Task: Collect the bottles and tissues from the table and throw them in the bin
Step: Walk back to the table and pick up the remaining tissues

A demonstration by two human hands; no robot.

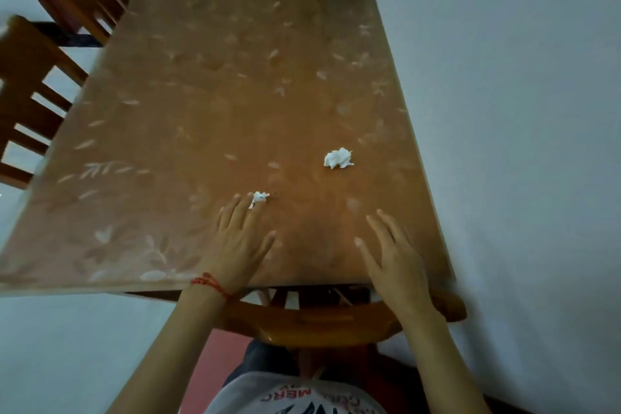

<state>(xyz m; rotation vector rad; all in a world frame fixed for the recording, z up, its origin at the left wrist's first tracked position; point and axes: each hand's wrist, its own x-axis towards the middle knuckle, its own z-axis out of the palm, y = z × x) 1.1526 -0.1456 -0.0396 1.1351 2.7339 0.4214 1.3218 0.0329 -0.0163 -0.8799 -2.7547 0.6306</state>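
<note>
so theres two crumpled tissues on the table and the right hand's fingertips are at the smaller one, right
Not quite. The head view shows the left hand, the one with the red bracelet, with its fingertips at the smaller tissue. The right hand hovers open over the table, touching neither. The larger tissue lies farther out. Two crumpled tissues is correct.

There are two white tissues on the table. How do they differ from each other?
The far tissue is the bigger wad; the near tissue is a small scrap. The far tissue lies alone, closer to the wall side, with nothing touching it; the near tissue sits right at the fingertips of the left hand. The right hand hovers open, short of the far one. Both are white, crumpled and lying on the table.
</note>
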